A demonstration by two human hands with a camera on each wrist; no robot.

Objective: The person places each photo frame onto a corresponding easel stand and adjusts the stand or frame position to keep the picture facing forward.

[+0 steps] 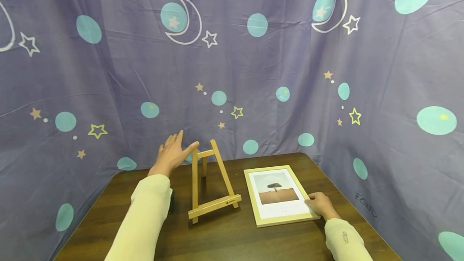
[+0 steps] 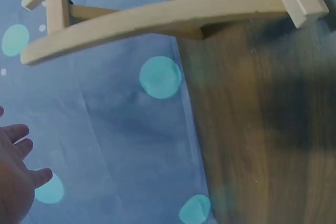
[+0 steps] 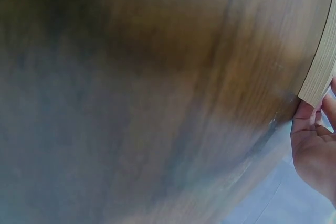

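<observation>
On the dark table (image 1: 224,237), the right hand (image 1: 320,204) pinches the pale-wood picture frame (image 1: 279,195); left hand (image 1: 173,153) spread.

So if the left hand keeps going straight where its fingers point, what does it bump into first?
Probably the purple curtain. The left hand points up and past the easel, though depth is hard to judge.

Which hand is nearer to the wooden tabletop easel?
Left. The left hand is open right beside the easel's top; whether it touches it I cannot tell. The right hand is farther off, gripping the picture frame's near right corner.
</observation>
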